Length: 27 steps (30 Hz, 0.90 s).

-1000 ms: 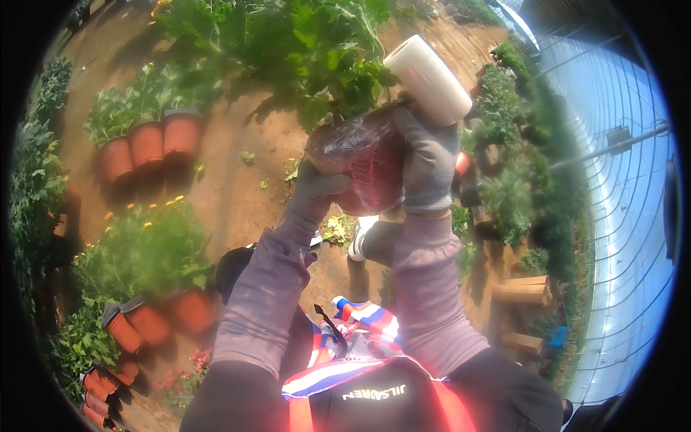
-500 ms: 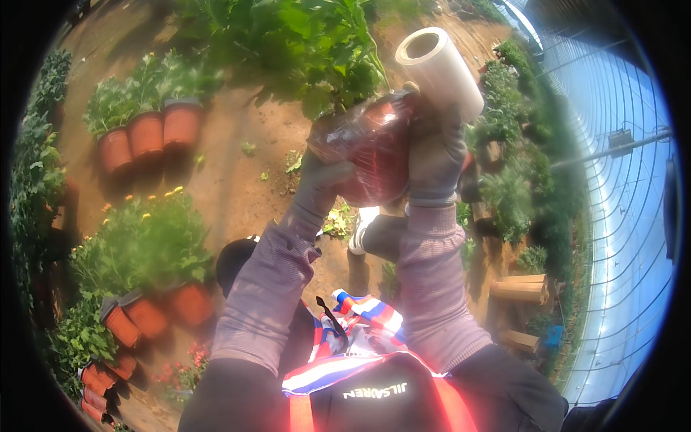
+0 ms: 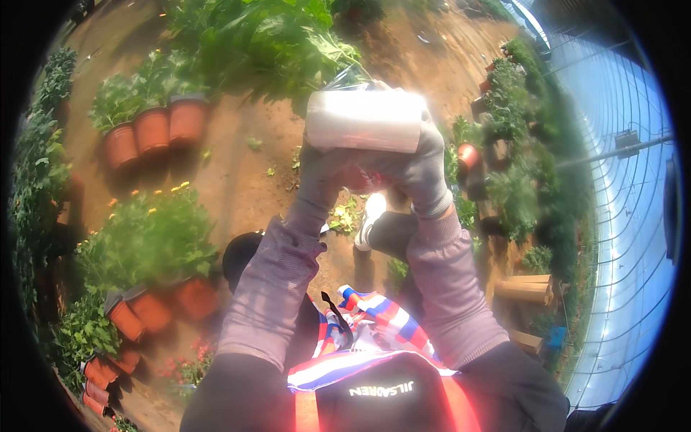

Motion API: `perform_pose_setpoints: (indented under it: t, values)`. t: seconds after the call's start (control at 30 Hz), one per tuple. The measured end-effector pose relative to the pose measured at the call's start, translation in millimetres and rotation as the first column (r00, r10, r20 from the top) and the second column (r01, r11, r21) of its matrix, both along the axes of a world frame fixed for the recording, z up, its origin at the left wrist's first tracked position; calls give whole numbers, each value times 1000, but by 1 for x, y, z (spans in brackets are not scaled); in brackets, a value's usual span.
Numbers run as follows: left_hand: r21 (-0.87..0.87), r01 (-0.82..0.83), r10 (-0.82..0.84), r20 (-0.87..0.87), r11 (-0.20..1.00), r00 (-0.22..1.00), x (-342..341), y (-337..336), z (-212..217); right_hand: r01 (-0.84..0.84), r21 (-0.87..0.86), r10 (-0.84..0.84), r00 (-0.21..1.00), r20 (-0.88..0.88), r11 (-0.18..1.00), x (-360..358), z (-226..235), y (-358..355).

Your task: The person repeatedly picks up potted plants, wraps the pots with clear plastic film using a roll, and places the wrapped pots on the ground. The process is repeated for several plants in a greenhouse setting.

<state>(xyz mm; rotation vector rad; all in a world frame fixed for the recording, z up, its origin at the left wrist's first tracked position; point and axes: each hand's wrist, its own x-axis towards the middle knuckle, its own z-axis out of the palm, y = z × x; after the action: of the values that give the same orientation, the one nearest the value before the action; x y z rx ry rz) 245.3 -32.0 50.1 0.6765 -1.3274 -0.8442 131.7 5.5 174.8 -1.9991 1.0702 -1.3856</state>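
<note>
A thick roll of clear stretch film [image 3: 366,121] lies crosswise between my two gloved hands. My right hand [image 3: 426,171] is closed round the roll's right end. On the other side my left hand [image 3: 319,171] is closed against a reddish-brown plant pot [image 3: 366,177] wrapped in film. Most of that pot is hidden behind the roll and my hands, so the left fingers show only in part. Beyond the roll spreads a big leafy green plant [image 3: 266,54], its stems reaching down toward the wrapped pot.
Three potted plants in terracotta-coloured pots [image 3: 151,129] stand at left. Nearer are yellow-flowered plants [image 3: 147,234] with tipped orange pots [image 3: 151,308]. More greenery [image 3: 507,165] lines the right, beside wooden pieces [image 3: 524,289] and a ribbed translucent greenhouse wall [image 3: 626,237].
The film roll has swung from the upper right, end toward me, to lying crosswise in front of the pot. My right hand has turned with it, and the pot is now mostly covered.
</note>
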Motion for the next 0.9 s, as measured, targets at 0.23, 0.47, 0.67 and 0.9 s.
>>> perform_pose_setpoints:
  t: [0.23,0.47,0.67,0.9]
  values:
    - [189,413,-247,-561,891,790,5,-1,5,-8,140,27,991,-134,990,17,-3,76]
    - [42,763,-408,-825,645,390,21,10,-25,565,725,-285,825,-488,395,-2,-72,105]
    - [-5,828,-520,-780,561,348,21,13,-14,179,309,-290,885,365,934,-41,1,25]
    - [196,386,-265,-455,901,850,33,26,40,251,262,-359,748,558,932,-7,-10,19]
